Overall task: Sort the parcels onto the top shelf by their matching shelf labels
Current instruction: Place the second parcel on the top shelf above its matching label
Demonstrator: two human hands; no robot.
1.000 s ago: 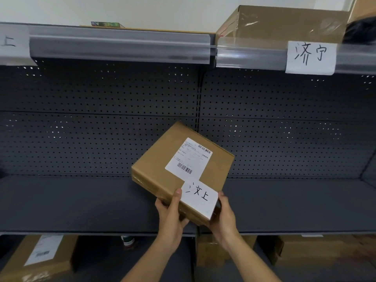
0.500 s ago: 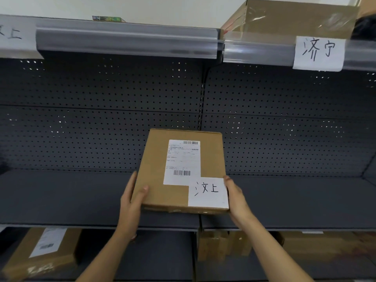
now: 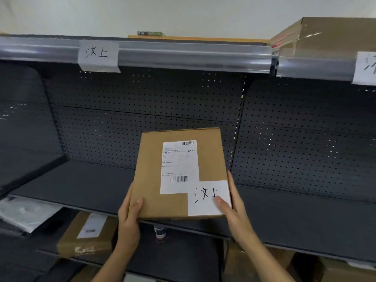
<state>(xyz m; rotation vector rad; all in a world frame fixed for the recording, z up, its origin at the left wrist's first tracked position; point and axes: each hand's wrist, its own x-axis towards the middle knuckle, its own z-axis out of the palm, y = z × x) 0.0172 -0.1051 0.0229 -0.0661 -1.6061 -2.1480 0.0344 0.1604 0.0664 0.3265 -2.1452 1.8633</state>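
Observation:
I hold a flat brown cardboard parcel (image 3: pixel 150 180) in front of the middle shelf, gripped at its near corners. My left hand (image 3: pixel 130 216) clasps its lower left edge and my right hand (image 3: pixel 234 208) its lower right edge, thumb on a white slip reading 汶上 (image 3: pixel 205 198). A printed shipping label (image 3: pixel 179 165) covers its top. Up on the top shelf rail (image 3: pixel 193 55) hangs a matching paper label 汶上 (image 3: pixel 98 54), to the upper left of the parcel. Another label (image 3: pixel 366 68) is cut off at the right edge.
A large brown box (image 3: pixel 329 35) sits on the top shelf at the right. A thin flat item (image 3: pixel 150 33) lies on the top shelf near the middle. Below, a labelled brown parcel (image 3: pixel 87 235), a small bottle (image 3: pixel 159 233) and a grey bag (image 3: pixel 24 214) rest on lower shelves.
The view has swung left, bringing the 汶上 shelf label into sight and pushing the right label to the edge. The parcel was turned square to me and both hands shifted to its side edges.

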